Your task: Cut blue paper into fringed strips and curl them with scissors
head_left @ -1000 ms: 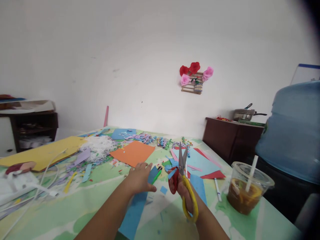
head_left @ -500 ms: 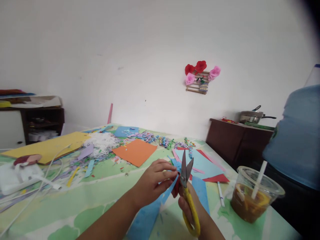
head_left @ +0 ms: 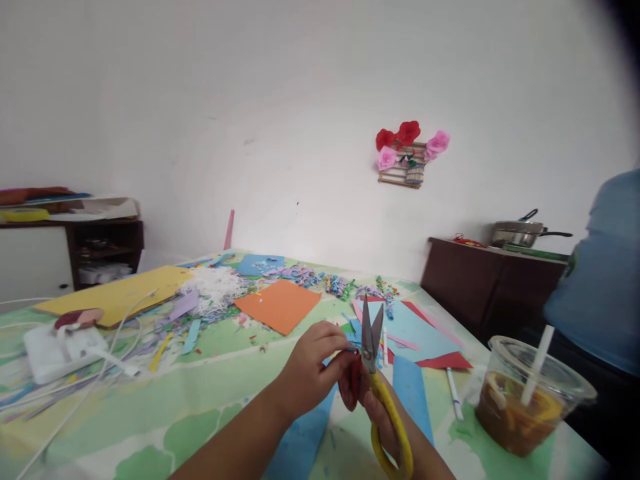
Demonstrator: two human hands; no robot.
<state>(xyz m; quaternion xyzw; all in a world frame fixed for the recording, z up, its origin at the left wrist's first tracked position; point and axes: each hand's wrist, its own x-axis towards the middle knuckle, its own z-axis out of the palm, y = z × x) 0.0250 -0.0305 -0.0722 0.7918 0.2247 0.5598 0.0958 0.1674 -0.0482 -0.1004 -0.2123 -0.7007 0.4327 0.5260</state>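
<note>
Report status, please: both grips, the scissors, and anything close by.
Right grip holding scissors, blades parted, tips up. Left grip by their red handle; its hold unclear. Blue strip lying below; drink off to the right.

The right hand (head_left: 381, 410) holds scissors (head_left: 371, 350) with 1 red and 1 yellow loop, blades parted and pointing up. Beside the red loop, the left hand (head_left: 316, 365) pinches a mostly hidden blue scrap (head_left: 352, 348). On the table (head_left: 235, 407) are an orange sheet (head_left: 279, 305), 1 drink cup (head_left: 525, 407) and, right of the scissors, a blue strip (head_left: 413, 393).
</note>
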